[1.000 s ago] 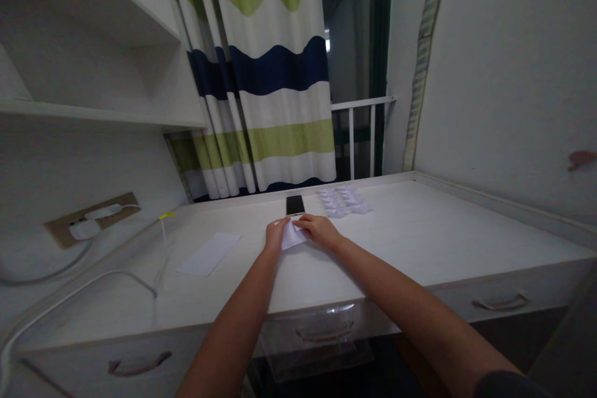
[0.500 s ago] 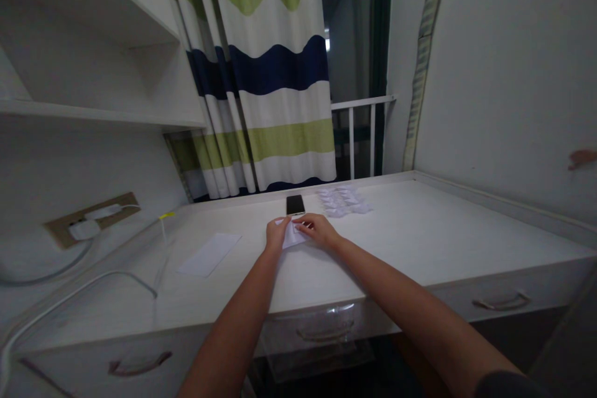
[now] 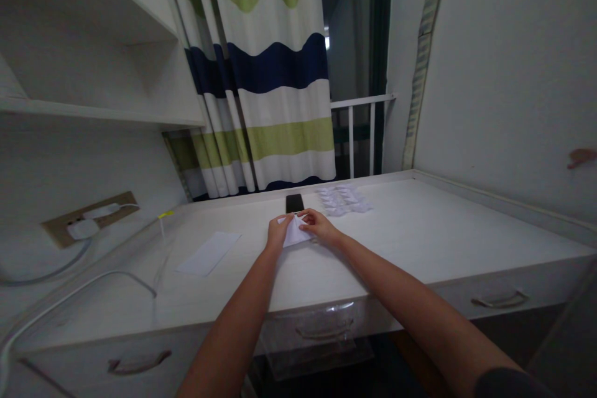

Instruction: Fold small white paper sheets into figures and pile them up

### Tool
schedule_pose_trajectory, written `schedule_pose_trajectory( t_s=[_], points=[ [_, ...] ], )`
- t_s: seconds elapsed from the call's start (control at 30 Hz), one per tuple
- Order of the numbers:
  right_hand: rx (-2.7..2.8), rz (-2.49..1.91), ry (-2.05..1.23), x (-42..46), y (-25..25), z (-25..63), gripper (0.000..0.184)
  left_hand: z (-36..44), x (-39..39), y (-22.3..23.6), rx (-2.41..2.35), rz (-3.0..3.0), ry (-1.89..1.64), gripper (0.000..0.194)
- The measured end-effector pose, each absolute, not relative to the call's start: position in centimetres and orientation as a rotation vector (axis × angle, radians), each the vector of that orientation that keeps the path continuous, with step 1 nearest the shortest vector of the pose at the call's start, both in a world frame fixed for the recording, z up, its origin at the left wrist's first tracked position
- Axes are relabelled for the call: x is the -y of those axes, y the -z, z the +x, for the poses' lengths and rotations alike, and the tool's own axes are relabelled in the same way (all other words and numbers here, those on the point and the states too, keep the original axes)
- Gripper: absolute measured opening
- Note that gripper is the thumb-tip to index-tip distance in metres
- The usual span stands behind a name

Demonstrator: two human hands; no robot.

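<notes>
A folded white sheet of paper point(image 3: 295, 234) is held between two bare hands over the white desk point(image 3: 420, 224), midway between its front and back edges. The left hand point(image 3: 277, 231) grips the sheet's left side, fingertips at its top; the right hand point(image 3: 321, 226), fingers bent, pinches its upper right part. A dark phone point(image 3: 294, 203) lies just beyond the fingertips, toward the desk's back edge. Right of the phone, near that same edge, sit rows of small folded white papers point(image 3: 344, 199). A flat white sheet point(image 3: 209, 253) lies well apart from the left hand, toward the desk's left edge. A pale cable point(image 3: 112, 273) curves over the desk's left side, below chargers point(image 3: 84, 229) plugged into a wall socket. Behind the back edge hangs a curtain point(image 3: 284, 99) striped in green, white and navy, beside a white railing point(image 3: 364, 101).
</notes>
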State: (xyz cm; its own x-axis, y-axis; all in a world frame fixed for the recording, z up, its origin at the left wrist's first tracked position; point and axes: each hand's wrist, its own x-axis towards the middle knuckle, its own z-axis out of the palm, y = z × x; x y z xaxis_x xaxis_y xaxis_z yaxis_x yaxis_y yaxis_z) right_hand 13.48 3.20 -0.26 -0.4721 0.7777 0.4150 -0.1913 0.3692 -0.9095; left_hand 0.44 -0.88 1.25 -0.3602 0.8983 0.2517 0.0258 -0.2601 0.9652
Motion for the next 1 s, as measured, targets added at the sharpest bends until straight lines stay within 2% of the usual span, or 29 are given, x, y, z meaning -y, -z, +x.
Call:
schedule_pose_trajectory(
  t_s=[0.33, 0.67, 1.0],
  points=[
    [1.588, -0.553, -1.224, -3.1, -0.3, 14.2, 0.031, 0.6, 0.5, -0.5, -1.15, 1.267, -1.54, 0.045],
    [1.572, -0.601, -1.25, -3.2, -0.5, 14.4, 0.024, 0.9, 1.2, -1.4, -1.316, 1.362, -1.524, 0.033],
    [1.635, -0.681, -1.019, -3.5, -0.5, 14.6, 0.017, 1.3, 1.6, -1.8, -1.379, 1.451, -1.458, 0.025]
  ],
)
